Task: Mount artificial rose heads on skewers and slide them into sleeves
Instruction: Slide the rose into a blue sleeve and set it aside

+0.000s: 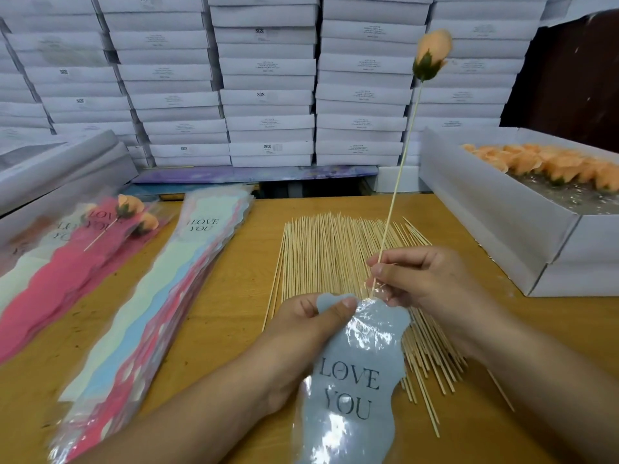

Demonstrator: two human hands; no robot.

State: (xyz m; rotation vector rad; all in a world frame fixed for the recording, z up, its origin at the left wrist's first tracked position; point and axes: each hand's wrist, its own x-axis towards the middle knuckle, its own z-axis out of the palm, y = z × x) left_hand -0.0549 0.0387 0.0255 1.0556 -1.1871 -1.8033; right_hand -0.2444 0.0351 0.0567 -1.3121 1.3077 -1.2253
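Note:
My right hand [425, 279] pinches a thin wooden skewer [398, 169] near its lower end. A peach rose head [432, 55] sits on its top, held high. The skewer's lower tip is at the mouth of a blue-grey "LOVE YOU" sleeve [355, 373]. My left hand [308, 326] grips that sleeve's top edge, thumb on the front. Under both hands lies a pile of loose skewers [335, 249] on the wooden table [217, 296].
A stack of empty sleeves [160, 296] lies left of centre. Finished roses in sleeves [97, 236] lie at far left. A white box of peach rose heads [549, 169] stands at right. Stacked white boxes [264, 78] fill the back.

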